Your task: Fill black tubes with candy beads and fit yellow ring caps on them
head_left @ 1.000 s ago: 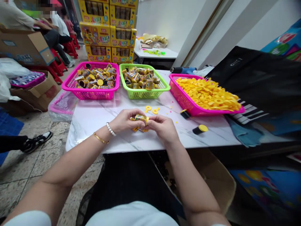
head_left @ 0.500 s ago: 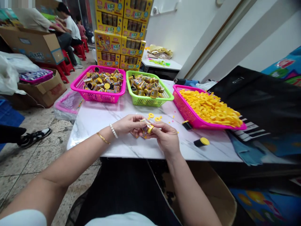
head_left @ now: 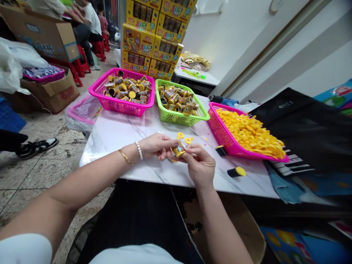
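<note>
My left hand (head_left: 155, 145) and my right hand (head_left: 200, 164) meet over the white marble table (head_left: 118, 135), both pinched on a small yellow printed container (head_left: 178, 150) held between them. Two yellow rings (head_left: 184, 137) lie on the table just beyond my fingers. A pink basket of yellow rings (head_left: 249, 134) stands to my right. A green basket (head_left: 180, 103) and another pink basket (head_left: 125, 91) at the far side hold several of the same small containers.
Two black caps with yellow tops (head_left: 236, 171) lie near the ring basket. An open cardboard box (head_left: 236, 223) sits under the table by my knees. Stacked yellow cartons (head_left: 154, 35) stand behind the baskets. Other people sit on red stools at the back left.
The view has shifted so everything sits further right and lower. My hands have stayed together on the small container, turning it slightly between the fingers.
</note>
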`<state>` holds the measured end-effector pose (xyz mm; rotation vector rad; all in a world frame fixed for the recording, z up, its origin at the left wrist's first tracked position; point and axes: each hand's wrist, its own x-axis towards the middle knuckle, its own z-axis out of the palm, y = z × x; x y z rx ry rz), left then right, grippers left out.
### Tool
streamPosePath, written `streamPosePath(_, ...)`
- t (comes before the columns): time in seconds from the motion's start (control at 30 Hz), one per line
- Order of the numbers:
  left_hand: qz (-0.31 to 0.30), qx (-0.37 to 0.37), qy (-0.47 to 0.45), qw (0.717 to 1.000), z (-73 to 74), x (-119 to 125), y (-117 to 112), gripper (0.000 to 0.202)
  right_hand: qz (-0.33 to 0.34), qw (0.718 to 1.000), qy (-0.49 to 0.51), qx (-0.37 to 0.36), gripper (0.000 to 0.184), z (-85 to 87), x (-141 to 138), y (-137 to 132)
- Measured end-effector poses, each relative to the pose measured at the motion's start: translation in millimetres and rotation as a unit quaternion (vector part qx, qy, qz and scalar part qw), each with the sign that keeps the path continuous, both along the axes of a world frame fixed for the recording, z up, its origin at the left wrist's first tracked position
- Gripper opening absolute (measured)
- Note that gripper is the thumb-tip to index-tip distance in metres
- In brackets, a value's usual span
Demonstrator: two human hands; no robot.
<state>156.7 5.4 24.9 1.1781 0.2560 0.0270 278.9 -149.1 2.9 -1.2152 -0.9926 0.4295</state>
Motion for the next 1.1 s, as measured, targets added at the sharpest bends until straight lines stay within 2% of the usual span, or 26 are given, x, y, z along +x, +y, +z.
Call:
streamPosePath(0.13,-0.005,-0.004,0.001,1.0,-1.6,1,-1,0.052,-0.007,0.995,-0.094,-0.014,0.014,11.3,-2,0)
streamPosePath(0.27,-0.012,-0.028,-0.03,0.999,-2.7,0,2,0.05,0.0,0.997,-0.077,-0.004,0.008,13.1,-3,2)
streamPosePath(0.43,-0.017,-0.003,-0.014,1.0,-5.5,0,1,0.052,0.007,0.989,-0.114,-0.089,0.05,8.8,-13,-2)
streamPosePath(0.5,-0.004,0.022,0.0,1.0,-5.7,1,-1,0.051,-0.04,0.979,-0.163,-0.112,0.043,12.4,-12,-3)
streamPosePath(0.57,0.073,0.114,0.02,0.991,-5.2,1,-4,0.045,-0.128,0.957,-0.224,-0.135,0.031,19.6,0,-2)
streamPosePath(0.6,0.127,0.188,0.024,0.974,-4.7,0,-4,0.04,-0.178,0.936,-0.26,-0.156,0.027,23.6,10,-1)
streamPosePath(0.67,0.213,0.34,0.016,0.916,-3.3,0,-5,0.025,-0.249,0.877,-0.347,-0.219,0.022,29.8,32,1)
streamPosePath(0.73,0.234,0.442,-0.003,0.866,-2.1,-1,-5,0.012,-0.254,0.823,-0.423,-0.279,0.015,30.9,52,6)
streamPosePath(0.77,0.23,0.469,-0.007,0.852,-1.6,-1,-5,0.01,-0.243,0.808,-0.448,-0.295,0.012,29.5,58,8)
streamPosePath(0.83,0.219,0.493,-0.008,0.842,-1.5,-2,-4,0.011,-0.224,0.8,-0.473,-0.292,0.015,24.9,64,13)
streamPosePath(0.93,0.216,0.489,-0.002,0.845,-2.8,-3,-2,0.013,-0.242,0.803,-0.482,-0.254,0.028,19.1,68,6)
streamPosePath(1.03,0.223,0.474,0.006,0.852,-3.8,-3,1,0.015,-0.332,0.788,-0.473,-0.213,0.037,18.5,81,-28)
streamPosePath(1.1,0.226,0.478,0.012,0.849,-4.2,-4,1,0.014,-0.43,0.752,-0.461,-0.191,0.032,19.5,93,-61)
